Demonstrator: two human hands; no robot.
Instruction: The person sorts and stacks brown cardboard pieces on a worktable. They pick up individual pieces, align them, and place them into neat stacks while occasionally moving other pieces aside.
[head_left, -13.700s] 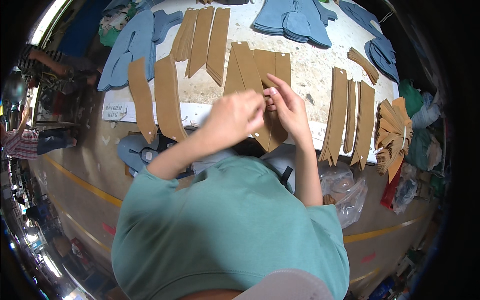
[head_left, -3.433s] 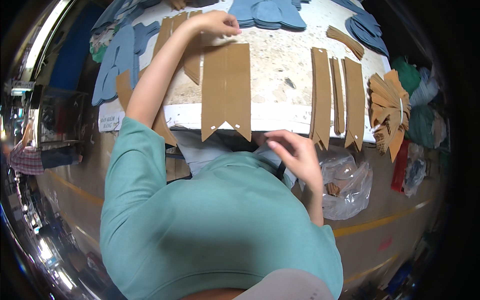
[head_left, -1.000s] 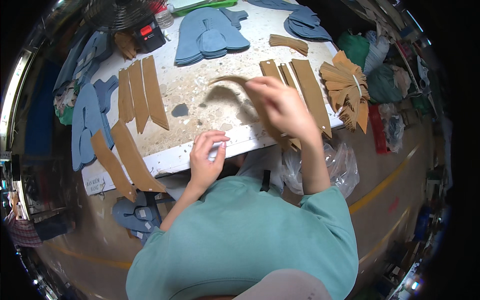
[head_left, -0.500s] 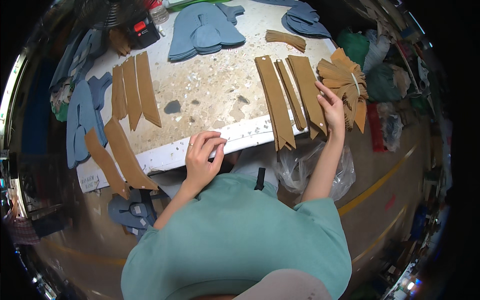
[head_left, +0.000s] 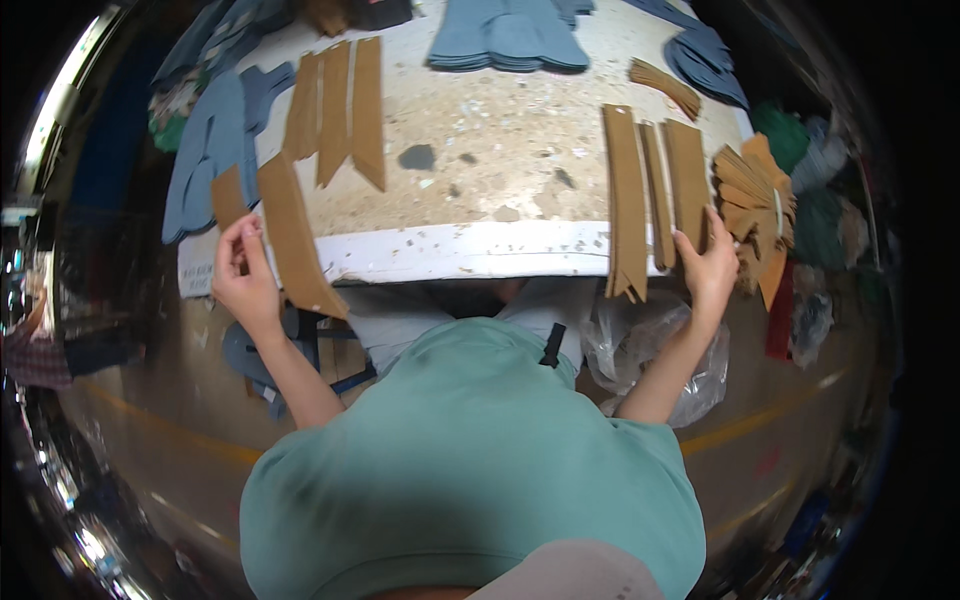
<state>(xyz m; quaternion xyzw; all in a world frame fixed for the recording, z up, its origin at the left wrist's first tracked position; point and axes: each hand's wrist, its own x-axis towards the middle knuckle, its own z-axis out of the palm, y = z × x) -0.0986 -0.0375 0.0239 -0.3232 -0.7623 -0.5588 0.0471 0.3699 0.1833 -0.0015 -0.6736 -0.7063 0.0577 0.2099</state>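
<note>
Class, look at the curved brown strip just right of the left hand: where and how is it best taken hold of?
Probably by its near end: the curved brown strip reaches past the front edge of the white table, so that end can likely be pinched from above and below. The left hand, close by, could come in from the front.

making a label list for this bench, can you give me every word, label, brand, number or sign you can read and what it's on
Lettering on the white table's front edge, left end: too blurred to quote.
Small white tags on brown strips: too small to read.
Otherwise, no readable text.
</note>
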